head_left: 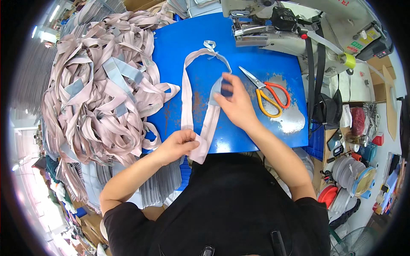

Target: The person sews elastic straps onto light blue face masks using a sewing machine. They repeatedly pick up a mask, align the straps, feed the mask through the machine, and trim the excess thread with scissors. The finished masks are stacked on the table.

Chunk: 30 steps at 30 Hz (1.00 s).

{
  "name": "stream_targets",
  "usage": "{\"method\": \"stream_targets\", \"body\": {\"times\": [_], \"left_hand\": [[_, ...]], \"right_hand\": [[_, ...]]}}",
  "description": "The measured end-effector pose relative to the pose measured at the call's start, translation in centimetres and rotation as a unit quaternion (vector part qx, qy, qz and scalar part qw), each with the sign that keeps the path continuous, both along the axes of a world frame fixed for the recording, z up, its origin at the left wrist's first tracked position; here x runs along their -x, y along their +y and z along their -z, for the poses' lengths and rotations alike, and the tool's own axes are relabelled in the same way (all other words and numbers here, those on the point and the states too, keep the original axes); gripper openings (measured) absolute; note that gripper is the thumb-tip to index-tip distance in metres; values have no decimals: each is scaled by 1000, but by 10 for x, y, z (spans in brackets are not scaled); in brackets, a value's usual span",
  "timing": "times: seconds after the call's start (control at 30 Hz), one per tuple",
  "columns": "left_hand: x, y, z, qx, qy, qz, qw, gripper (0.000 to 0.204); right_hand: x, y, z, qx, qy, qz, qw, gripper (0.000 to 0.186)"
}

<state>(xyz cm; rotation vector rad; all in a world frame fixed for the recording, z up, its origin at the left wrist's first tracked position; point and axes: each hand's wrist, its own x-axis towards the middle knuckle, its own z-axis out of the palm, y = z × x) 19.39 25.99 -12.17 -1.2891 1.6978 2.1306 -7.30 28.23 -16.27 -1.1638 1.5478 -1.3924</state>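
The pale pink strap [186,94] is flat and soft, bent into a long loop with a grey-blue patch [215,91]. It lies mostly on a scuffed blue table [168,51], between a heap of similar straps [102,89] and scissors [259,83], near a sewing machine [273,42]. Its long axis runs away from the person, folded end nearest. The left hand [176,147] pinches that end; the right hand [237,103], fingers partly spread, touches the patch, grip unclear.
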Motion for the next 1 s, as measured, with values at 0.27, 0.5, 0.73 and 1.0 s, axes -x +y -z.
{"method": "stream_targets", "body": {"times": [0.27,0.5,0.73,1.0], "left_hand": [[-31,-104,-151,743,-55,-9,667,25],[-230,-239,-414,934,-282,-159,150,37],[-399,-283,-559,835,-467,-286,38,54],[-355,-254,-565,730,-528,-368,231,32]], "right_hand": [[-1,-60,-8,-32,330,7,943,83],[1,-74,0,-64,226,-43,971,63],[13,-20,-20,-129,-369,-20,920,61],[21,21,-27,-87,-450,-51,887,52]]}}
